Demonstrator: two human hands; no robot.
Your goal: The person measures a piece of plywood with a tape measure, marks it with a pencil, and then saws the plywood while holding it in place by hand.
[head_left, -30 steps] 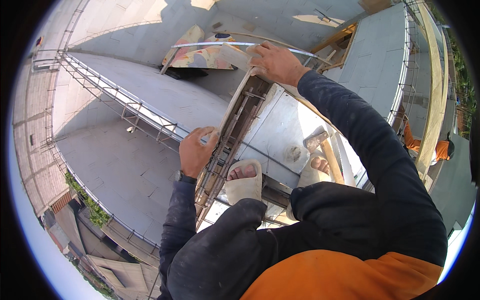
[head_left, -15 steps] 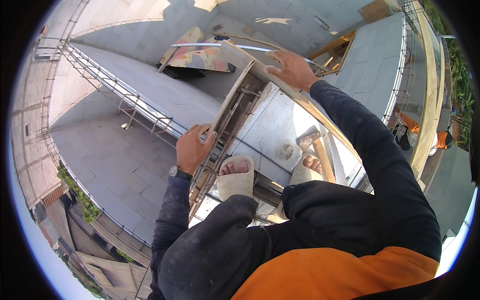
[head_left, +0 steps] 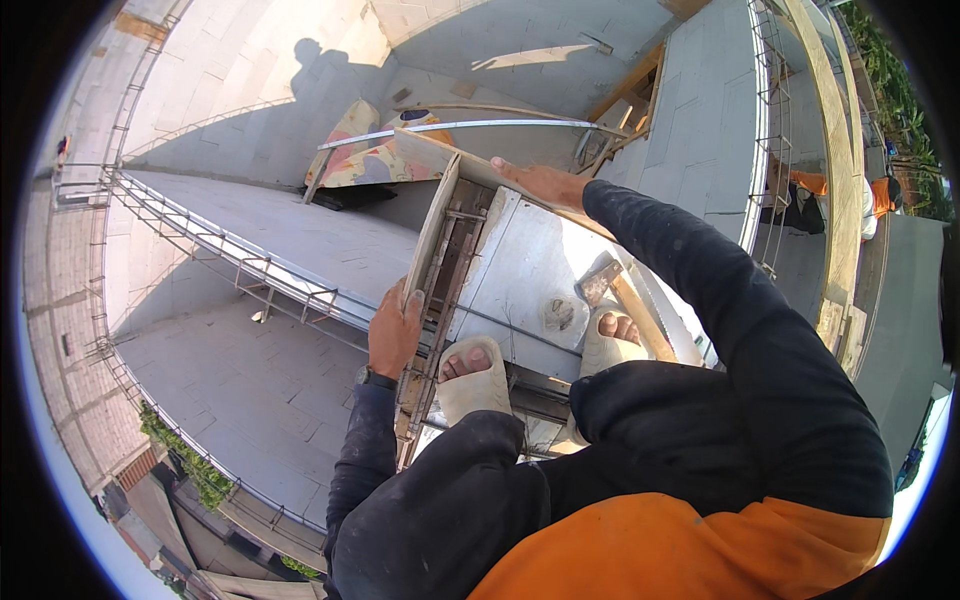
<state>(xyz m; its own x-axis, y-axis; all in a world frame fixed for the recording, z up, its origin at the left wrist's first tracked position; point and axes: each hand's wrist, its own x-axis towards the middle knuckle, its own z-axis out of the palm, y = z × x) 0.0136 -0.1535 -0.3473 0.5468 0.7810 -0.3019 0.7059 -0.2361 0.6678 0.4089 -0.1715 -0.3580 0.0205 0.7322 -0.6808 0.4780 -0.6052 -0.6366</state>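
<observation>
Below me a narrow formwork of upright wooden boards stands on top of the wall. My left hand (head_left: 395, 335) is closed over the upper edge of the left board (head_left: 434, 232), fingertips curled out of sight. My right hand (head_left: 545, 184) lies against the top of the right board (head_left: 425, 152) near the far corner, its visible fingers stretched out and the rest hidden. Between the boards, steel bars (head_left: 468, 212) run beside a pale, flat sheet (head_left: 525, 250). A hammer (head_left: 628, 298) with a wooden handle rests on that sheet, next to my right sandal (head_left: 607, 350).
My left sandal (head_left: 470, 385) stands on the formwork. Steel rebar cages (head_left: 250, 268) run along the wall tops, with deep grey block-walled rooms below. Long timber planks (head_left: 838, 170) rise at the right. A co-worker in orange (head_left: 880, 195) is at the far right. Patterned sheeting (head_left: 375, 165) lies beyond the formwork.
My right hand has moved left and lies flatter along the board's top. My left hand keeps its hold on the left board. The whole view has shifted slightly.
</observation>
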